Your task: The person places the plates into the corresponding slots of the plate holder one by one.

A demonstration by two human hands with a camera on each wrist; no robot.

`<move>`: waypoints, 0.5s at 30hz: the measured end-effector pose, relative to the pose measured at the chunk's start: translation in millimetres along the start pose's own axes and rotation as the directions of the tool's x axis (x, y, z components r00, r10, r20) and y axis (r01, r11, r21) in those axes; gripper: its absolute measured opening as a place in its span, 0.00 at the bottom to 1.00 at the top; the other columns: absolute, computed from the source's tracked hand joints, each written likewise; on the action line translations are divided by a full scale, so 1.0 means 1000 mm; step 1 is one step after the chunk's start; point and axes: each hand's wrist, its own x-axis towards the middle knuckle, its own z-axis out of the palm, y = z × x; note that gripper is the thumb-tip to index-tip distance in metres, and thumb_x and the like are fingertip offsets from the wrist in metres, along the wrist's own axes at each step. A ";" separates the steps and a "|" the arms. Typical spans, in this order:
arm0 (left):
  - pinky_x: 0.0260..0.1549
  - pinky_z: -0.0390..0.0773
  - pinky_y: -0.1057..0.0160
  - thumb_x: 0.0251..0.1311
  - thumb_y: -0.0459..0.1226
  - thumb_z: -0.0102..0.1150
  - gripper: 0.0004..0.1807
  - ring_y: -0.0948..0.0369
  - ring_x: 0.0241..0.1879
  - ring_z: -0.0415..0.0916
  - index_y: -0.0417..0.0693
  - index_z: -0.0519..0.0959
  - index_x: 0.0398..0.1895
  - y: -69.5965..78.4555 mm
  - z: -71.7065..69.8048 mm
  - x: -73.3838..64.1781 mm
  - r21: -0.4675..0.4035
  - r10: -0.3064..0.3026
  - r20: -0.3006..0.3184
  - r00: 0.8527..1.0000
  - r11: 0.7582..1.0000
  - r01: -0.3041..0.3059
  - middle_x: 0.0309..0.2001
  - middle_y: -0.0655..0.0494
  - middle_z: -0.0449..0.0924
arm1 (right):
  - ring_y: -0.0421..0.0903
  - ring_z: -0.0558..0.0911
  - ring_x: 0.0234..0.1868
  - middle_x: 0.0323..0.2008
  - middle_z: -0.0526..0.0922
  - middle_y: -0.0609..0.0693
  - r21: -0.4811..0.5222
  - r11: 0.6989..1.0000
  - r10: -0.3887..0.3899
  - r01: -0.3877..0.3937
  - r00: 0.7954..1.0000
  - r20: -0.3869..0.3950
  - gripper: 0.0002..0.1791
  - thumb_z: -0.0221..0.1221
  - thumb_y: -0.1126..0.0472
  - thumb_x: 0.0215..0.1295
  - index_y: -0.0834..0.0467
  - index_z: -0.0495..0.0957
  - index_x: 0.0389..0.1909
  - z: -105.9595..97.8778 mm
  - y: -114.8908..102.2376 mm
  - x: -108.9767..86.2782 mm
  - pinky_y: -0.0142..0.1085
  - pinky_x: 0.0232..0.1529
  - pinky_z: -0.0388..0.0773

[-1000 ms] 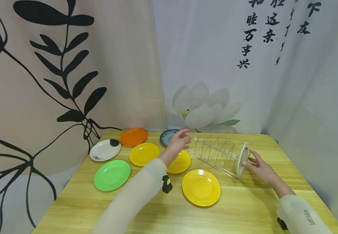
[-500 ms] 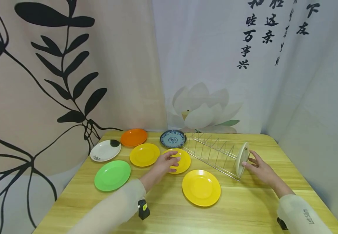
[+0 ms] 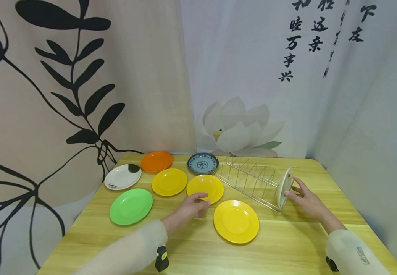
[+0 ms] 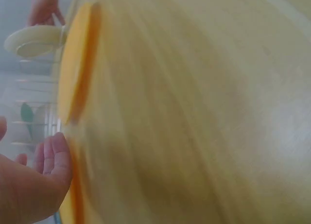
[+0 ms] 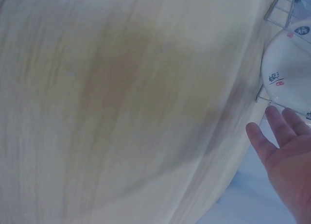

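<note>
My right hand (image 3: 306,200) is at a white plate (image 3: 285,187) that stands upright in the right end of a wire dish rack (image 3: 250,181); the thumb lies on one side of its edge and fingers on the other. Dark and red marks show on this plate (image 5: 289,71) in the right wrist view. My left hand (image 3: 191,209) hovers with loosely bent fingers and nothing in them, just in front of a yellow plate (image 3: 205,187). A second yellow plate (image 3: 236,221) lies to its right. In the left wrist view, the left hand (image 4: 36,185) partly covers a yellow plate.
A third yellow plate (image 3: 169,182), a green plate (image 3: 131,206), a white plate with a dark patch (image 3: 121,177) and an orange plate (image 3: 157,161) lie at the left. A blue patterned plate (image 3: 203,163) sits by the rack's far end. Cloth hangs behind the wooden table (image 3: 198,252).
My left hand has drawn back from the rack's far end toward the front left, uncovering the blue plate and the yellow plate. The right hand, white plate and rack have stayed put.
</note>
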 end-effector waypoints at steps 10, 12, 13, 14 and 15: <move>0.43 0.83 0.54 0.64 0.37 0.64 0.29 0.54 0.40 0.76 0.37 0.69 0.67 -0.017 0.011 -0.004 -0.007 -0.038 0.021 0.999 0.999 0.038 0.46 0.47 0.76 | 0.76 0.62 0.66 0.70 0.56 0.75 0.005 1.000 0.007 -0.007 1.000 0.004 0.48 0.50 0.39 0.74 0.55 0.35 0.80 0.002 -0.002 0.000 0.71 0.57 0.64; 0.42 0.83 0.53 0.64 0.36 0.64 0.29 0.54 0.40 0.76 0.36 0.69 0.66 -0.019 0.013 -0.004 -0.015 -0.027 0.029 0.999 1.000 0.027 0.46 0.47 0.76 | 0.76 0.62 0.66 0.70 0.56 0.75 -0.002 1.000 0.006 -0.006 1.000 0.001 0.47 0.49 0.39 0.74 0.55 0.34 0.80 0.001 -0.002 0.000 0.71 0.57 0.64; 0.42 0.83 0.53 0.64 0.36 0.64 0.29 0.54 0.40 0.76 0.36 0.69 0.66 -0.021 0.014 -0.004 -0.019 -0.022 0.036 0.999 1.000 0.022 0.46 0.47 0.76 | 0.76 0.62 0.66 0.70 0.56 0.75 -0.004 1.000 0.006 -0.006 1.000 -0.001 0.47 0.49 0.39 0.74 0.56 0.34 0.80 0.001 -0.001 -0.001 0.71 0.57 0.64; 0.41 0.83 0.53 0.63 0.36 0.64 0.30 0.54 0.40 0.76 0.36 0.69 0.66 -0.022 0.014 -0.003 -0.025 -0.018 0.042 0.999 1.000 0.019 0.46 0.47 0.76 | 0.76 0.62 0.66 0.70 0.56 0.74 -0.006 1.000 0.007 -0.007 1.000 -0.003 0.47 0.49 0.39 0.74 0.56 0.35 0.79 0.001 -0.001 0.000 0.71 0.57 0.64; 0.41 0.84 0.53 0.63 0.35 0.65 0.30 0.54 0.40 0.76 0.35 0.69 0.66 -0.024 0.015 -0.002 -0.024 -0.016 0.045 0.999 1.000 0.017 0.45 0.47 0.76 | 0.76 0.62 0.65 0.70 0.57 0.74 -0.008 1.000 0.008 -0.008 1.000 -0.003 0.47 0.49 0.39 0.74 0.56 0.34 0.79 0.001 -0.001 0.000 0.71 0.57 0.63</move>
